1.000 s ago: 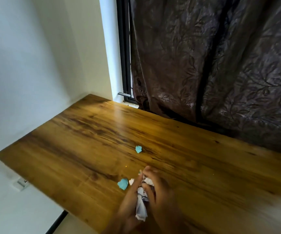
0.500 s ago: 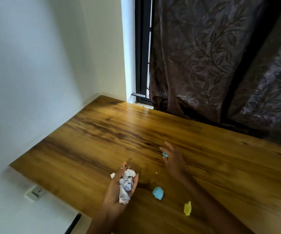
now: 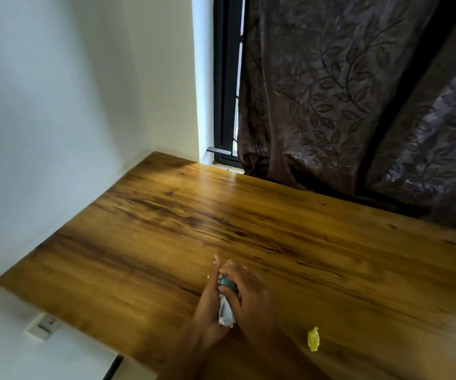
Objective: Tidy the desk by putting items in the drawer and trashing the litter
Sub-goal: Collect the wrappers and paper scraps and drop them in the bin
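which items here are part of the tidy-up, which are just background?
Job:
- white crumpled paper, held between left hand and right hand
- teal scrap, at the right hand's fingers
- yellow scrap, loose on desk

Background:
- curtain
- window frame
- wall socket

Just two bare forearms coming in from the bottom, no sleeves, watch or rings showing. The left hand point(image 3: 207, 300) has green-painted nails, and the right hand point(image 3: 251, 294) looks plain, kinda blurry though.
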